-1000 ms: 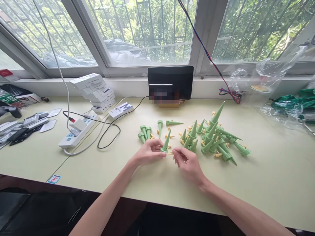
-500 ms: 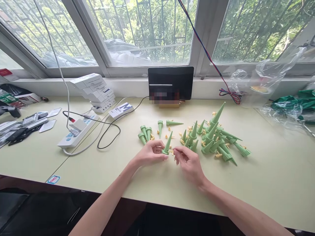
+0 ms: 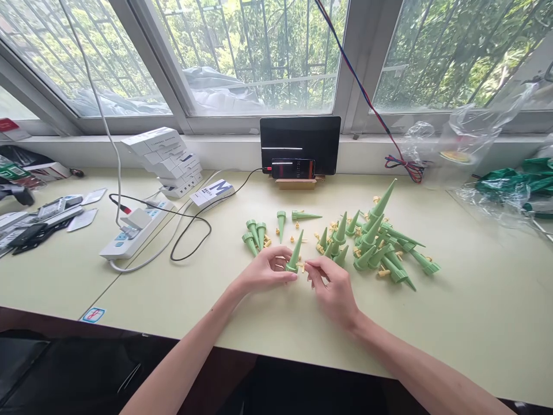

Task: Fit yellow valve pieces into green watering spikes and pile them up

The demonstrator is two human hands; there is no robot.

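My left hand (image 3: 261, 270) pinches the base of a green plastic cone spike (image 3: 295, 253), its tip pointing up and away. My right hand (image 3: 332, 287) has its fingertips pinched on a small yellow piece (image 3: 302, 266) right at the spike's base. Both hands hover just above the pale green table (image 3: 173, 288). To the right lies a pile of green spikes (image 3: 380, 242) mixed with small yellow parts. A smaller group of green spikes (image 3: 254, 233) lies just beyond my left hand.
A black screen (image 3: 300, 144) with a phone in front stands at the back by the window. A white power strip (image 3: 133, 230) with cables, stacked white boxes (image 3: 166, 158) and remotes lie left. Clear plastic bags (image 3: 470, 138) and green parts sit far right.
My hands have drawn slightly closer together at the spike's base. The spike has tilted a little to the right.
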